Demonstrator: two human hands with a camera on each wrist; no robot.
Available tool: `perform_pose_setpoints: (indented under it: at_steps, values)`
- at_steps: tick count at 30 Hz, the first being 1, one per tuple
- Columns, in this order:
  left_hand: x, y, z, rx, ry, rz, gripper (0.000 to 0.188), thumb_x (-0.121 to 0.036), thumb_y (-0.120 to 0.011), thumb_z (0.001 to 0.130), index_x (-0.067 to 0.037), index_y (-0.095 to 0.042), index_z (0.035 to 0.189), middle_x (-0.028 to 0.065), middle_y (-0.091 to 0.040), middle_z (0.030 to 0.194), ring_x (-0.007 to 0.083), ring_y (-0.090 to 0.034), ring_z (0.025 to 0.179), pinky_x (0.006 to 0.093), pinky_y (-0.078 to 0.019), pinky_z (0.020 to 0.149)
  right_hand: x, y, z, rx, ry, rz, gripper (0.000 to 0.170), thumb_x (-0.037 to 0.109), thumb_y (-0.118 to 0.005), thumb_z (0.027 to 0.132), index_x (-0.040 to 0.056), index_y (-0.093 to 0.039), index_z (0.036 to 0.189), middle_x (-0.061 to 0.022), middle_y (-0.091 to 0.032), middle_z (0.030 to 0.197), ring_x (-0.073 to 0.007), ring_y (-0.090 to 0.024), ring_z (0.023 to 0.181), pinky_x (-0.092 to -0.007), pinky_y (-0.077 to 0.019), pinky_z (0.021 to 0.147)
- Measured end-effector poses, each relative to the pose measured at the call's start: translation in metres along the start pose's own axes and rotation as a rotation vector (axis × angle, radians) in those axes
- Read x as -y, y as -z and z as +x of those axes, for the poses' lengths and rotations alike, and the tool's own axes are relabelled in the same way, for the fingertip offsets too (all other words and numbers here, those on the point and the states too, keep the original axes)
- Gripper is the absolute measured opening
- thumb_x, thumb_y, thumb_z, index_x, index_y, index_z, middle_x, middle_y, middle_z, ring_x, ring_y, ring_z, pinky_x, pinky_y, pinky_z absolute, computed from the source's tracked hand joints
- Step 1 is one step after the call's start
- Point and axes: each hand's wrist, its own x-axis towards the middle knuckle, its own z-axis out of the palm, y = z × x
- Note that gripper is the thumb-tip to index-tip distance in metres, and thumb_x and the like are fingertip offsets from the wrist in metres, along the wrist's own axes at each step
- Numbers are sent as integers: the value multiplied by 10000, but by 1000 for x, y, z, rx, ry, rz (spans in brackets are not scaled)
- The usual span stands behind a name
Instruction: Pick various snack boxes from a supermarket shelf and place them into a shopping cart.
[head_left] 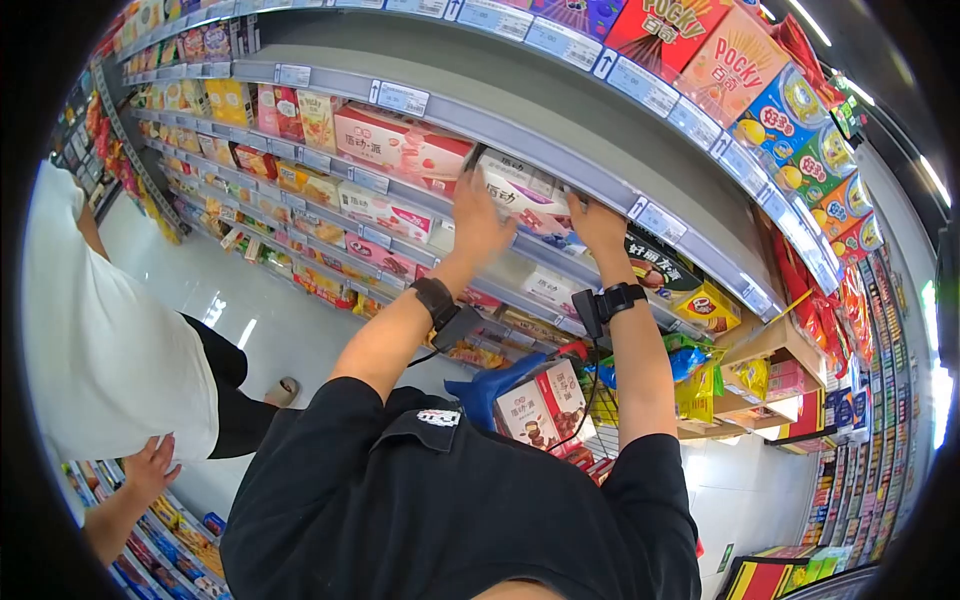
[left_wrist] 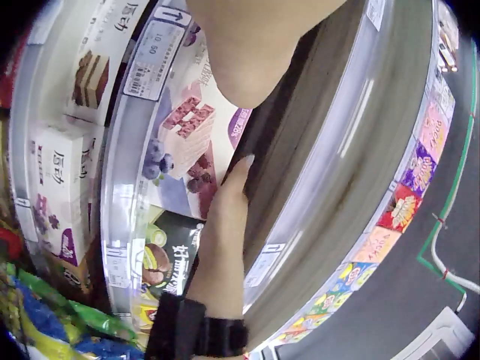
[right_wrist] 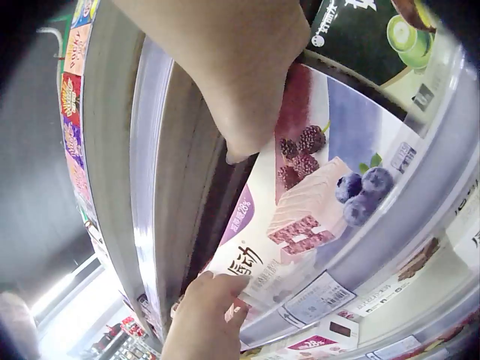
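A white and lilac snack-cake box (head_left: 520,200) with berries and a layered cake printed on it lies on a shelf, between both hands. My left hand (head_left: 483,220) is at its left end, fingers stretched upward and slightly blurred. In the right wrist view, those left fingers (right_wrist: 225,285) touch the box's corner. My right hand (head_left: 602,228) rests at the other end. The left wrist view shows its thumb lying straight along the upper edge of the box (left_wrist: 191,142); its other fingers are hidden.
A pink strawberry cake box (head_left: 400,140) stands left of the hands, a dark green box (head_left: 655,265) to the right. Price rails (head_left: 655,215) run along the shelf edges. Below is a cart with cake boxes (head_left: 540,405). A person in white (head_left: 120,330) stands at left.
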Motion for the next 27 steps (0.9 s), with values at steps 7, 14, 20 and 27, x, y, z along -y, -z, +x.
perform_pose_setpoints:
  at_steps: [7,14,20,27]
  values:
    - [-9,9,11,201,-290,275,728,-239,-626,654,-39,-331,1289,105,-306,1337,321,-232,1273,541,-142,1014,6,6,31,158,113,234,382,260,-444,835,62,-512,1155,-195,-491,1191,-375,-431,1116,-440,-330,965]
    - [-4,10,12,285,-313,258,731,-247,-627,661,-39,-326,1294,97,-347,1322,286,-236,1283,534,-134,1025,-22,-56,59,-135,69,249,457,376,-471,841,69,-499,1179,-190,-483,1204,-339,-421,1141,-422,-326,973]
    - [0,12,14,312,-320,257,731,-254,-639,662,-44,-335,1292,96,-347,1322,280,-241,1282,535,-144,1027,-35,-57,65,-261,0,329,462,385,-474,839,73,-499,1179,-186,-484,1205,-337,-423,1140,-420,-326,973]
    - [2,14,16,309,-322,232,728,-239,-637,656,-56,-340,1295,87,-355,1311,260,-241,1286,531,-146,1028,-39,-51,68,-303,-16,346,467,395,-477,836,78,-500,1178,-181,-485,1206,-335,-424,1138,-419,-327,973]
